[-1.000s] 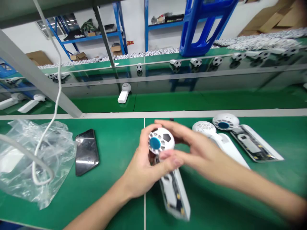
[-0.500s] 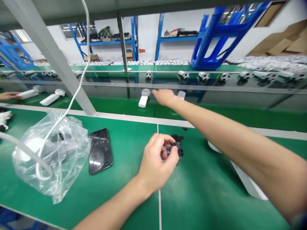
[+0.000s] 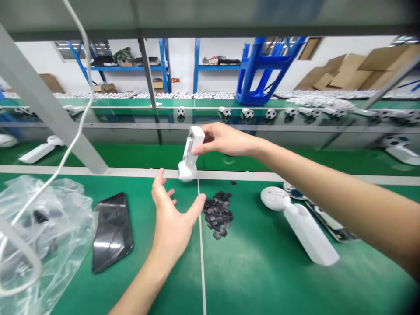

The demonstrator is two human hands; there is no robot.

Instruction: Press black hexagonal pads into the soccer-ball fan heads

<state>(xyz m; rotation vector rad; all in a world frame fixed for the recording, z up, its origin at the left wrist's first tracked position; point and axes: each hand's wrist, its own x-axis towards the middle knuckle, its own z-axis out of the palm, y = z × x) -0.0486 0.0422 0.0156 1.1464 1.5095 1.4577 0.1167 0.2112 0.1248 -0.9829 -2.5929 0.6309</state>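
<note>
head view: right hand (image 3: 226, 139) pinches the white ball-headed handheld unit (image 3: 192, 151) by its handle end, head down near the table's (image 3: 256, 271) far rim, probably to leave the head free. left hand (image 3: 175, 223) spreads wide, empty, just below. black flat pieces (image 3: 218, 214) heap beside its thumb, likely for easy picking. red wall sign (image 3: 175, 80) too small to read; no brand legible.

There is one white device (image 3: 190, 155) in the right hand (image 3: 226, 139), two lying devices (image 3: 310, 232) at right, one piece pile (image 3: 218, 213), one phone (image 3: 112, 234) and one plastic bag (image 3: 59, 227).
</note>
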